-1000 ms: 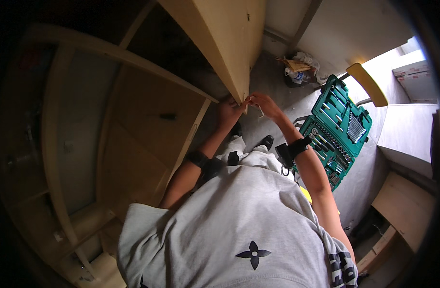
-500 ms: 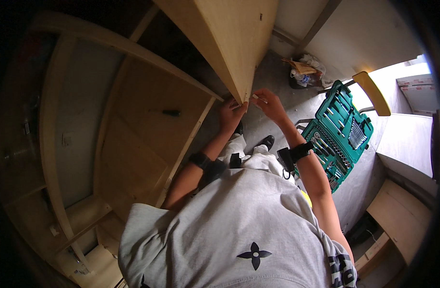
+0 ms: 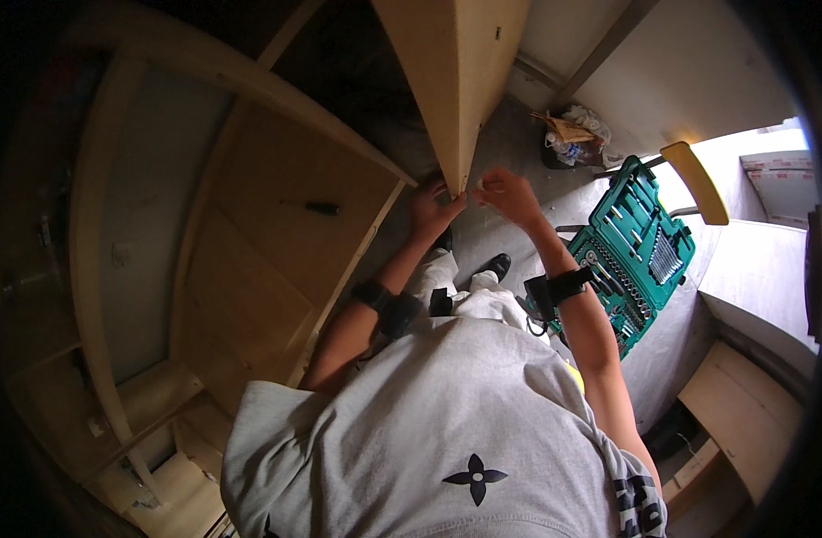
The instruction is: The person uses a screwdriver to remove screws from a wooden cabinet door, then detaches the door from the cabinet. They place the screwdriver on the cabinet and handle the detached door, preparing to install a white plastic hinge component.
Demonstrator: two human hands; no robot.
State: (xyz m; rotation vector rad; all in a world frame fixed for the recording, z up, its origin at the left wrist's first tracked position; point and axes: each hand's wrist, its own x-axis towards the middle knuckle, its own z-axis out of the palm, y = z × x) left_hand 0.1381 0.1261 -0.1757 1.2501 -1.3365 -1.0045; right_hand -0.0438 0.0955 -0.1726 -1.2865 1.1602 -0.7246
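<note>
the left hand (image 3: 435,208) grips the lower corner of a pale wooden panel (image 3: 456,81), fingers curled about its edge; the right hand (image 3: 509,195) sits just beside that same corner on the other side, fingertips pinched together at the edge (whether they pinch something small i cannot tell); the panel stands on edge and runs up out of the top of the view; to the person's left a light wooden cabinet frame (image 3: 249,242) lies open, shelves and rails showing, with a small dark tool (image 3: 322,209) resting on its inner board; the floor (image 3: 500,148) is bare grey concrete; to the right an open green tool case (image 3: 635,251) full of sockets lies on it; a heap of rubbish (image 3: 572,139) sits by the far wall; more pale boards (image 3: 743,412) lie at lower right.
</note>
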